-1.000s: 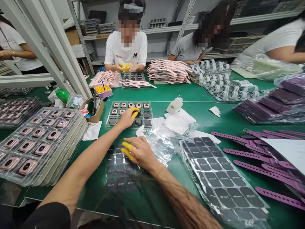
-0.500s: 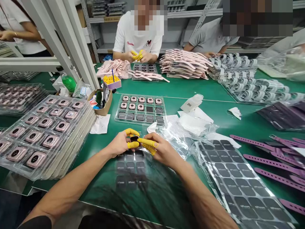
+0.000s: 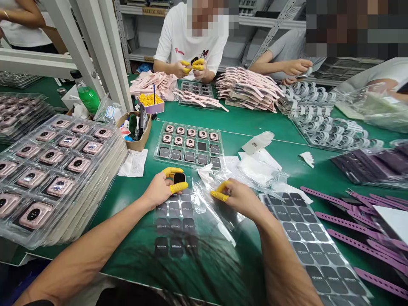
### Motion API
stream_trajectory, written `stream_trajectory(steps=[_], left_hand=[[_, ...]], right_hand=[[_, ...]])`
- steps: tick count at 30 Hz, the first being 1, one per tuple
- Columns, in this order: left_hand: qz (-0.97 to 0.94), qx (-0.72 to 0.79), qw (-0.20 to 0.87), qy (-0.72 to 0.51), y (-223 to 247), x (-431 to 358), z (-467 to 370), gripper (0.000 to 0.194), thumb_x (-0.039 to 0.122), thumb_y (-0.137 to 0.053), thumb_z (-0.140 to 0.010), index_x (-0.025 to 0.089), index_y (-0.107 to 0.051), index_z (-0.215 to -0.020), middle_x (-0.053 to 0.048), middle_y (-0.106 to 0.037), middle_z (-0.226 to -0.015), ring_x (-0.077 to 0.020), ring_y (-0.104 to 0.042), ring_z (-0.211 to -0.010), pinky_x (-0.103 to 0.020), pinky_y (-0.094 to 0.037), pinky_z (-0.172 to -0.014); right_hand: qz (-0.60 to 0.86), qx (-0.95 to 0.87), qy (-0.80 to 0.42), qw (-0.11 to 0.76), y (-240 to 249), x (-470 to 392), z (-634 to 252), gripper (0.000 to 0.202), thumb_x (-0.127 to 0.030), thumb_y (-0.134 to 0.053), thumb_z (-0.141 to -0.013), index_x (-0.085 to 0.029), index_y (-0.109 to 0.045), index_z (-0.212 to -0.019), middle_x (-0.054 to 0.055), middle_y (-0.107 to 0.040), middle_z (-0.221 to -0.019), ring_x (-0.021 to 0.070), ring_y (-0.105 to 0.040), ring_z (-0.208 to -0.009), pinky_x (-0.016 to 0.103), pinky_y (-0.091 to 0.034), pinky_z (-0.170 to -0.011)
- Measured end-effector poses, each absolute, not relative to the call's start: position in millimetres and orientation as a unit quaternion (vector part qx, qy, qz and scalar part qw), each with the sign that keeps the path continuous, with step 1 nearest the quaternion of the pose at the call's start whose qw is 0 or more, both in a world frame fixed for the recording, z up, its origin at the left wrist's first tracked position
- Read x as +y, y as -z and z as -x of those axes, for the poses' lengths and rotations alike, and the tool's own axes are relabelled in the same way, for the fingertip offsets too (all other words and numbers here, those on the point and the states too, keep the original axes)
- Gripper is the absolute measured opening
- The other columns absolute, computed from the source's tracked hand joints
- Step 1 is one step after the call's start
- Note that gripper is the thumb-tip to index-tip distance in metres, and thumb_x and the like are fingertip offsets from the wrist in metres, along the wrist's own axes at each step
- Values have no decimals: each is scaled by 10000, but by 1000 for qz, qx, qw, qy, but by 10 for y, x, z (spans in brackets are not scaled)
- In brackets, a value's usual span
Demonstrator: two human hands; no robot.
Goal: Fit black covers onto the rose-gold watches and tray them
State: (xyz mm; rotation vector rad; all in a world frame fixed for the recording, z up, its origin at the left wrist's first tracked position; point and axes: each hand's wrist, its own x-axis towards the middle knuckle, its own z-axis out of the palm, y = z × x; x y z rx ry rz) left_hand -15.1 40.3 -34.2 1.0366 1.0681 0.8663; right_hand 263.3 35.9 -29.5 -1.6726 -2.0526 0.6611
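My left hand wears yellow finger cots and grips a watch case by its sides, with the black screen facing up. To the right, my right hand, also in yellow finger cots, is apart from the watch case, its thumb and forefinger drawn together. Whether anything is pinched there I cannot make out. Clear plastic film lies beneath that hand. A sheet of black square stickers lies below my left hand. Beyond it, a clear tray holds watch cases, some face down and some with black labelled squares on top.
Stacked trays of watch cases stand at left, beside a small cardboard box. More sticker sheets and purple straps lie at right. Across the table, a co-worker handles a dark piece near pink straps.
My right hand has left the watch case and moved right over the plastic film. The watch case in my left hand has turned so its screen faces up.
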Motion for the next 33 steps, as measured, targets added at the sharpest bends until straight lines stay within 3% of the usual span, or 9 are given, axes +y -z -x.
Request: stream_trajectory(steps=[4, 6, 9, 12, 16, 20, 25, 29, 33], left_hand=[[-505, 476, 620, -365, 432, 433, 183, 641, 213, -886, -567, 183, -615, -1146, -38, -710, -904, -170, -698, -785, -265, -551, -717], [-520, 478, 608, -363, 459, 432, 182, 630, 239, -877, -582, 180, -629, -1158, -47, -721, -920, -191, -708, -817, -283, -555, -743], [-544, 477, 595, -351, 475, 423, 177, 646, 262, -870, -589, 181, -643, -1189, -46, -738, -886, -213, -712, -848, -293, -554, -770], [-561, 479, 584, -338, 478, 414, 177, 651, 290, -865, -592, 185, -663, -1202, -42, -753, -864, -230, -701, -903, -288, -544, -802], [-569, 482, 580, -328, 470, 407, 178, 625, 299, -853, -599, 180, -688, -1191, -15, -745, -751, -229, -691, -876, -267, -533, -772], [-561, 474, 585, -345, 446, 407, 175, 620, 287, -863, -581, 145, -703, -1164, -17, -734, -721, -206, -677, -846, -256, -526, -770], [-553, 478, 594, -335, 437, 405, 169, 619, 239, -859, -578, 122, -697, -1164, 28, -655, -588, -153, -619, -678, -235, -494, -660], [-453, 458, 650, -403, 405, 455, 175, 666, 217, -904, -526, 114, -677, -1143, -34, -719, -788, -152, -639, -766, -246, -521, -720], [-339, 423, 703, -459, 378, 524, 198, 626, 224, -902, -555, 148, -656, -1125, -31, -709, -884, -124, -640, -711, -277, -540, -714]], right_hand=[[598, -739, -102, 292, 443, 527, -2463, 380, -382, -663, -825, -262, -652, -1186, 101, -617, -1070, 241, -566, -868, 380, -439, -735], [570, -762, -69, 300, 517, 608, -2336, 284, -299, -628, -854, -247, -696, -1125, 107, -640, -1064, 246, -548, -902, 390, -423, -787], [561, -773, -33, 294, 549, 611, -2216, 151, -232, -631, -855, -247, -754, -942, 82, -667, -839, 236, -514, -823, 397, -379, -774], [530, -767, 10, 362, 488, 471, -2096, 103, -264, -658, -862, -276, -741, -921, 45, -674, -783, 228, -510, -801, 404, -367, -765], [427, -807, -56, 404, 434, 345, -1859, 92, -275, -634, -885, -269, -701, -948, 30, -647, -798, 197, -545, -756, 354, -428, -677], [535, -739, -11, 410, 449, 362, -1768, 135, -333, -607, -902, -225, -673, -854, 37, -619, -748, 208, -545, -735, 353, -433, -657], [498, -768, -67, 397, 500, 372, -1728, 123, -328, -584, -906, -233, -660, -926, 46, -648, -832, 204, -570, -771, 344, -462, -685], [613, -732, -5, 297, 520, 409, -1892, 209, -352, -542, -910, -201, -684, -929, 106, -658, -907, 270, -554, -889, 417, -456, -789], [544, -786, -44, 292, 518, 300, -2047, 304, -411, -593, -897, -252, -653, -1149, 107, -678, -1085, 289, -551, -1047, 472, -436, -915]])
